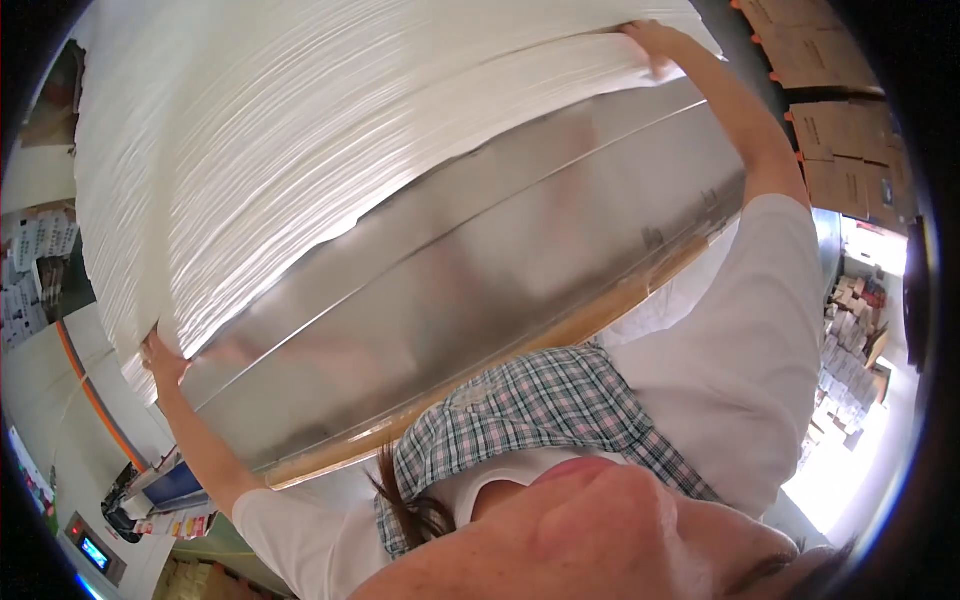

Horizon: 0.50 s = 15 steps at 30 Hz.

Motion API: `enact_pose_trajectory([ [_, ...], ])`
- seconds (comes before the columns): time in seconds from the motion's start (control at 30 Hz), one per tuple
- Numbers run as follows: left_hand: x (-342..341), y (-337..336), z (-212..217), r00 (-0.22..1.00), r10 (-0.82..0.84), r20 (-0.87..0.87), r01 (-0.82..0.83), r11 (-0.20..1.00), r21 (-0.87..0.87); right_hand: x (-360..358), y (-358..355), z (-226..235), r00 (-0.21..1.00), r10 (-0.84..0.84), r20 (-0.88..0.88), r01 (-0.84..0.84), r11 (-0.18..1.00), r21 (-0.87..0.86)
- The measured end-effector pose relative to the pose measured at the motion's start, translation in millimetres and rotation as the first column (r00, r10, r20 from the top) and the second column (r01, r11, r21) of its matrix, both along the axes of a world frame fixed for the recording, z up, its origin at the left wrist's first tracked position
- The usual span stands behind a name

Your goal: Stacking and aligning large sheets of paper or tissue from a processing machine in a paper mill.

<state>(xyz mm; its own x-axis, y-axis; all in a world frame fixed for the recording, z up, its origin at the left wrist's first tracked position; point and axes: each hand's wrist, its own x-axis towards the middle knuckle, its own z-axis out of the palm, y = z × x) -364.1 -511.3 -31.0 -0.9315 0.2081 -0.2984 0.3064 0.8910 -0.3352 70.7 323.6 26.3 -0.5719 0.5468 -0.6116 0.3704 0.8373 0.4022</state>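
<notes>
A broad stack of thin white sheets (300, 150), finely rippled and layered, covers the far part of a shiny metal table (480, 230). At the stack's near left corner, my left hand (165, 362) pinches the edge of the sheets. My right hand (655, 45) is stretched out to the far right corner, its fingers over the upper layers and its thumb lower down, gripping them. Both arms are spread wide along the near edge of the stack. The fingertips are partly hidden in the layers.
A tan strip (600, 310) runs along the table's near edge, against my checked apron (520, 400). Brown cardboard boxes (835, 150) are stacked at the right. On the left are an orange strip (95, 395) and a small lit screen (95, 552).
</notes>
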Motion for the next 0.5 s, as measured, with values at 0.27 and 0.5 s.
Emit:
enact_pose_trajectory([
  [0.27,8,-36,4,0.915,-0.287,-0.283,0.366,0.887,0.281,75,98,-81,0.831,0.143,-0.538,-0.040,0.979,0.198],
  [0.5,0,-31,-20,0.887,-0.231,-0.401,0.361,0.887,0.288,141,168,-47,0.775,0.418,-0.474,-0.166,0.858,0.486],
])
